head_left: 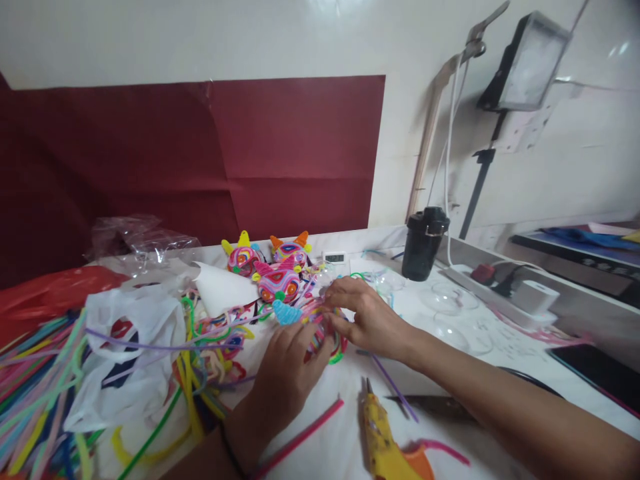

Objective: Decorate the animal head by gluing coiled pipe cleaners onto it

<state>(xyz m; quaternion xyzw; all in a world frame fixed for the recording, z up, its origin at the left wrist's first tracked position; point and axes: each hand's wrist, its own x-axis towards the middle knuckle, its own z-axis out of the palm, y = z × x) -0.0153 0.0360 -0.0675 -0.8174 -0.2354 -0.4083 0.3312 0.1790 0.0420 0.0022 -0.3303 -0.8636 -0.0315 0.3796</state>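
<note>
Between my hands is a round, multicoloured pipe-cleaner head (316, 338) with a light blue ear (287, 312) standing up at its left. My left hand (287, 365) wraps its fingers round the near left side. From the right, my right hand (367, 313) reaches over with bent fingers touching the top of the piece; their tips partly hide it. Just behind sit finished pipe-cleaner animal heads: a pink one (279, 283), one with yellow ears (243, 257) and one with orange ears (291, 250). A yellow glue gun (383, 433) lies in front, its nozzle pointing away from me.
Loose pipe cleaners (40, 400) and a white plastic bag (133, 353) cover the left side. A black cup (424, 245) stands back right, near clear plastic domes (450, 297) and a power strip (505, 293). A phone (600, 373) lies far right. A pink pipe cleaner (305, 433) lies in front.
</note>
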